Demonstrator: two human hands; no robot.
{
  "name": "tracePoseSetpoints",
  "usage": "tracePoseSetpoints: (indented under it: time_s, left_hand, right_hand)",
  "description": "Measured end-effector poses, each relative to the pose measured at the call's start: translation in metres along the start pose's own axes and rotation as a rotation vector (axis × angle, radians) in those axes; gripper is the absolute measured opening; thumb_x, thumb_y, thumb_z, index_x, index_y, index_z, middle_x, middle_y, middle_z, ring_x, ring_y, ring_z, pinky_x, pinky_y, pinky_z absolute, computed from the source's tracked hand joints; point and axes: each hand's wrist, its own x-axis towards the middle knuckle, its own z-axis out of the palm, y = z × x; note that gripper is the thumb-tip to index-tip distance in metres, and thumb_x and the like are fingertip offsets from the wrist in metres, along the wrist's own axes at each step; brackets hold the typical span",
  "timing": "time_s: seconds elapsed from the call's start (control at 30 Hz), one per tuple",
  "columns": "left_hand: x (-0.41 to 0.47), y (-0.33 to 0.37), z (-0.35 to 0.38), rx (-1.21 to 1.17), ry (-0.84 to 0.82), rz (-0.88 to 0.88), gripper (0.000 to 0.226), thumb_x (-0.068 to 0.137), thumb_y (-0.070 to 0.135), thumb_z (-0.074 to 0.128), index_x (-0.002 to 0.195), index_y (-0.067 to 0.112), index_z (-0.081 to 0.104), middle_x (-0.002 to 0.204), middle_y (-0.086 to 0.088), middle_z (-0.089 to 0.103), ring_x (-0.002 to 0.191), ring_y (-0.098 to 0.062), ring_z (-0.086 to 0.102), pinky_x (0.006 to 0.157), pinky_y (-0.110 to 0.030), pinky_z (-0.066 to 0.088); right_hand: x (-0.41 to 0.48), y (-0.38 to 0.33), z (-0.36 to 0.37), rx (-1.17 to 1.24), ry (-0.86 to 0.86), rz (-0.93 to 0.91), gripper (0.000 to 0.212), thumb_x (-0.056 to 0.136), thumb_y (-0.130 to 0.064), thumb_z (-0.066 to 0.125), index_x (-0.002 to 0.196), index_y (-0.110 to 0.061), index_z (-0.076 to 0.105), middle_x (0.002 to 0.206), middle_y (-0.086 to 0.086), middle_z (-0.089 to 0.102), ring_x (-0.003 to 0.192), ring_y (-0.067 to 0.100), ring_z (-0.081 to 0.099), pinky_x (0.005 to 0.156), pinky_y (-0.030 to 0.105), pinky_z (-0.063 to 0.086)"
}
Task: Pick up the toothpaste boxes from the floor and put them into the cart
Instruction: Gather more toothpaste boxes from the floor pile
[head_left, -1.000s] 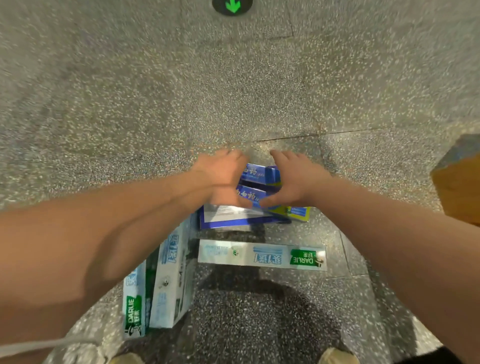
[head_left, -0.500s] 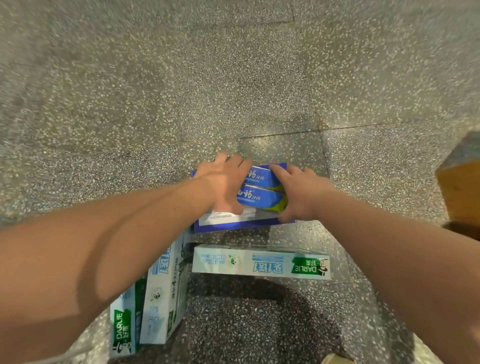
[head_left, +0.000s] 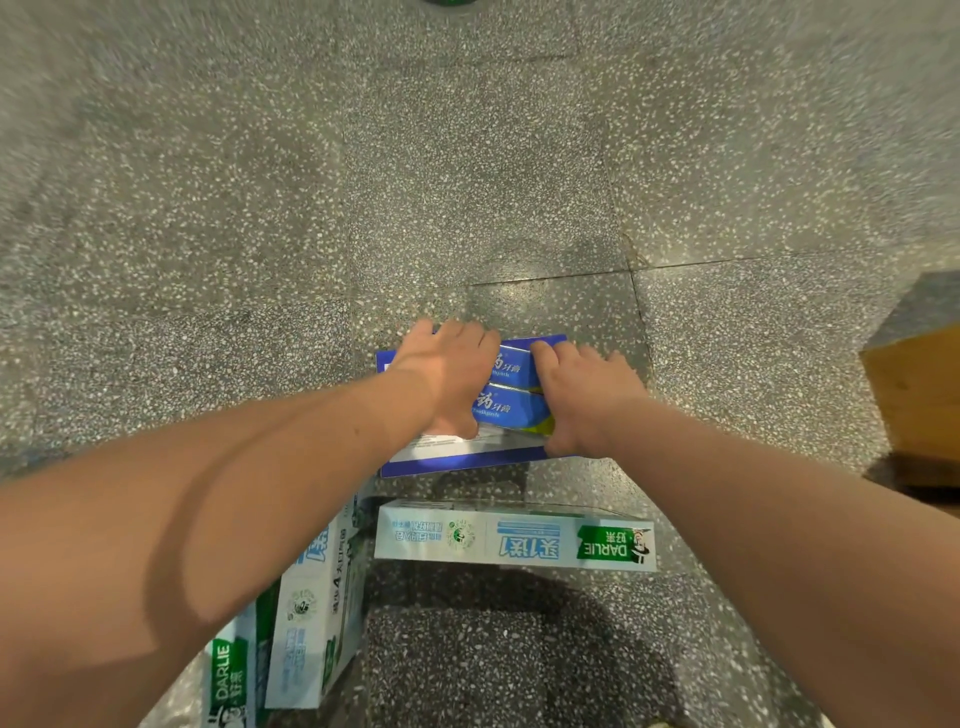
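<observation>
1. Squared up since a second ago: on floor (head_left: 467, 182), beyond white boxes (head_left: 514, 540), blue boxes (head_left: 514, 410) lie stacked.
2. Ends clasped by left hand (head_left: 447, 374) and right hand (head_left: 587, 400), fingers curled over.
3. I would squeeze inward evenly, then lift level.

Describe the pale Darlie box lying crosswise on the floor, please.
The Darlie toothpaste box is a long, pale blue-and-white cardboard carton with a green DARLIE panel at its right end, print upside down from here. It lies flat and crosswise on the speckled floor. The left hand and right hand grip blue boxes beyond it; neither touches it. Whether its left end meets the neighbouring Darlie pack is unclear.
</observation>
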Motion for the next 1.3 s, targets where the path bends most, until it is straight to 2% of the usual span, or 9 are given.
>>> tracePoseSetpoints:
  time_s: [0.1,0.33,0.57,0.77,0.9,1.03,1.13,1.23,1.3]
  left_hand:
    - [-0.002,0.0,-0.002,-0.006,-0.01,-0.004,0.074,0.071,0.058,0.071,0.126,0.02,0.042,0.124,-0.001,0.052,0.115,-0.023,0.05,0.092,-0.042,0.04]
    - [-0.073,-0.003,-0.064,-0.065,0.021,0.017,0.078,0.07,0.067,0.071,0.125,0.02,0.04,0.121,0.002,0.051,0.113,-0.02,0.05,0.096,-0.044,0.04]
    - [-0.219,-0.013,-0.232,-0.118,0.023,-0.048,0.079,0.066,0.063,0.072,0.126,0.021,0.04,0.119,0.004,0.051,0.113,-0.021,0.051,0.095,-0.043,0.04]
    - [-0.373,-0.021,-0.401,-0.22,0.123,-0.148,0.054,0.069,0.065,0.068,0.098,0.028,0.04,0.09,0.01,0.049,0.084,-0.014,0.049,0.083,-0.036,0.04]
    - [-0.472,-0.016,-0.511,-0.154,0.162,-0.201,0.066,0.07,0.068,0.06,0.116,0.023,0.045,0.111,0.003,0.055,0.106,-0.021,0.056,0.09,-0.042,0.043]
    - [-0.56,-0.003,-0.593,-0.079,0.242,-0.274,0.074,0.067,0.062,0.072,0.122,0.02,0.045,0.121,-0.002,0.056,0.115,-0.027,0.055,0.09,-0.043,0.041]
    - [-0.615,0.009,-0.629,-0.075,0.311,-0.311,0.073,0.069,0.064,0.07,0.123,0.02,0.044,0.122,-0.003,0.055,0.116,-0.028,0.056,0.091,-0.044,0.042]
    - [-0.664,0.017,-0.647,-0.059,0.355,-0.321,0.08,0.07,0.072,0.065,0.126,0.019,0.044,0.126,-0.004,0.054,0.118,-0.028,0.054,0.094,-0.043,0.043]
    - [-0.697,0.022,-0.653,-0.025,0.388,-0.307,0.078,0.07,0.069,0.068,0.125,0.018,0.044,0.126,-0.004,0.054,0.117,-0.029,0.055,0.093,-0.043,0.042]
  right_hand:
    - [-0.002,0.0,-0.003,-0.016,0.015,-0.012,0.094,0.07,-0.055,0.082,0.138,-0.016,0.031,0.129,0.006,0.05,0.118,0.029,0.054,0.092,0.047,0.044]
    - [-0.076,-0.009,-0.076,-0.033,0.014,-0.058,0.095,0.073,-0.058,0.078,0.143,-0.017,0.029,0.133,0.004,0.048,0.123,0.027,0.051,0.1,0.048,0.044]
    - [-0.222,-0.029,-0.236,-0.042,0.079,-0.115,0.088,0.073,-0.052,0.078,0.14,-0.019,0.032,0.13,0.002,0.05,0.119,0.026,0.053,0.096,0.047,0.045]
    - [-0.37,-0.046,-0.4,-0.07,0.163,-0.192,0.093,0.075,-0.056,0.077,0.146,-0.018,0.03,0.133,0.002,0.049,0.121,0.026,0.052,0.1,0.049,0.044]
    - [-0.467,-0.056,-0.499,-0.117,0.236,-0.23,0.097,0.07,-0.065,0.076,0.144,-0.021,0.031,0.132,-0.001,0.051,0.12,0.026,0.054,0.096,0.048,0.045]
    - [-0.558,-0.063,-0.576,-0.163,0.343,-0.269,0.085,0.07,-0.054,0.08,0.137,-0.022,0.038,0.129,-0.001,0.054,0.12,0.026,0.056,0.094,0.047,0.043]
    - [-0.619,-0.073,-0.616,-0.184,0.392,-0.29,0.079,0.077,-0.048,0.076,0.14,-0.021,0.038,0.131,0.001,0.053,0.125,0.027,0.054,0.095,0.045,0.04]
    - [-0.672,-0.092,-0.635,-0.241,0.441,-0.279,0.086,0.074,-0.052,0.078,0.142,-0.02,0.037,0.133,0.002,0.052,0.125,0.026,0.052,0.092,0.046,0.042]
    - [-0.704,-0.111,-0.635,-0.266,0.474,-0.254,0.089,0.072,-0.055,0.078,0.141,-0.019,0.037,0.132,0.003,0.052,0.124,0.027,0.053,0.091,0.047,0.044]
